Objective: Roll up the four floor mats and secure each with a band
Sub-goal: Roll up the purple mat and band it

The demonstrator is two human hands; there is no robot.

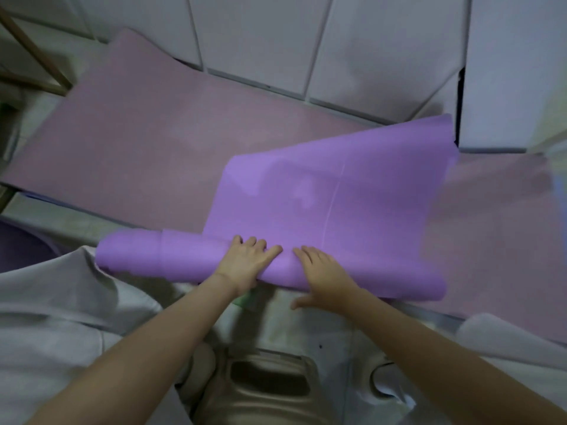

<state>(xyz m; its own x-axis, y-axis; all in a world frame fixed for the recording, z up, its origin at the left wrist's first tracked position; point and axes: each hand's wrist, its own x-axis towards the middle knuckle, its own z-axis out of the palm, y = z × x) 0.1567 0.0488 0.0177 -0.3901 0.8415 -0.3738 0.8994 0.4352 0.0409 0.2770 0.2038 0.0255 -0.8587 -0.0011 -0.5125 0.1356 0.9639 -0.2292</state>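
A bright purple mat (331,191) lies partly rolled in front of me; its rolled part (153,253) runs from left to right near my knees and its loose end lifts toward the wall. My left hand (245,262) grips the roll near its middle, fingers over the top and thumb underneath. My right hand (322,271) presses on the roll just to the right, fingers spread and fairly straight. Under it a pale pink mat (138,142) lies flat on the floor. No band is visible.
White cabinet panels (368,41) stand along the far side, with a dark gap (460,96) at the right. A wooden frame (33,65) is at the upper left. A dark purple object (21,243) sits at the left edge. My light-trousered knees fill the bottom.
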